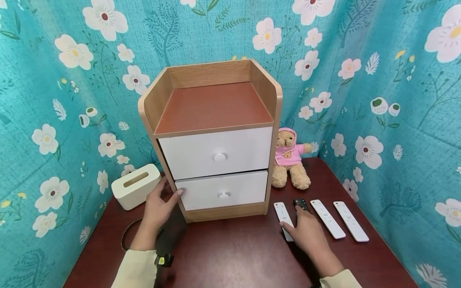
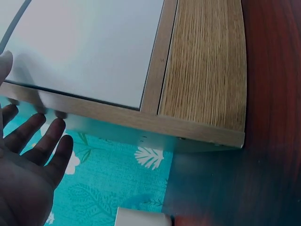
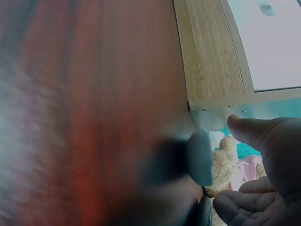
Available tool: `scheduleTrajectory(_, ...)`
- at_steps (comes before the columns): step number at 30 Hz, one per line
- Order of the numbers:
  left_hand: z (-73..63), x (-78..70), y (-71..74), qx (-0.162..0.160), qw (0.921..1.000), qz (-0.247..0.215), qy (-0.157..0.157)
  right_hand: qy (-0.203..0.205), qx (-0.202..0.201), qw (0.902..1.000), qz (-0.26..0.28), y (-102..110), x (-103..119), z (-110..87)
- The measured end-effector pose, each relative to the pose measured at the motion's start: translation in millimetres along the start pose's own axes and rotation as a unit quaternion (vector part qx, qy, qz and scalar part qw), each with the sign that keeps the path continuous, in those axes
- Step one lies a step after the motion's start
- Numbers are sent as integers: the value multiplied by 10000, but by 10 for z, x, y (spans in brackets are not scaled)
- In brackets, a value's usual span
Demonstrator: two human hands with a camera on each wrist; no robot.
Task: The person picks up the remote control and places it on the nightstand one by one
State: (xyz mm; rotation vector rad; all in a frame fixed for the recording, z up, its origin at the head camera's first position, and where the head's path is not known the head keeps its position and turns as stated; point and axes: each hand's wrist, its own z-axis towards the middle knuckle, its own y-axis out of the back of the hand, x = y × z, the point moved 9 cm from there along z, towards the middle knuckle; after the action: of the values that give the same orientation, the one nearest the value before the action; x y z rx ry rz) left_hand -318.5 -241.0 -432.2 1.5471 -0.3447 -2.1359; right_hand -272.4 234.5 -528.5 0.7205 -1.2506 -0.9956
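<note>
With right hand (image 1: pixel 307 230) spread, reaches over black remote (image 1: pixel 299 203) and, thumb-side, white remote (image 1: pixel 282 213); with left hand (image 1: pixel 158 208) wide, straddles cabinet edge (image 1: pixel 165 164).

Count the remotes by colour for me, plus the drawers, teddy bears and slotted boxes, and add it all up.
White remotes: 3
Black remote: 1
White drawers: 2
Teddy bear: 1
Slotted white box: 1
Total: 8
</note>
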Motion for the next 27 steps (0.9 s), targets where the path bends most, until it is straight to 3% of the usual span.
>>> scheduleTrajectory(12,-13,5,18,-253,9995,-163,-57,-24,21,9998,-210,-121,-19,-135)
scheduleTrajectory(27,-9,4,27,-280,9995,-86,-92,-278,184,9989,-329,-190,10,-189)
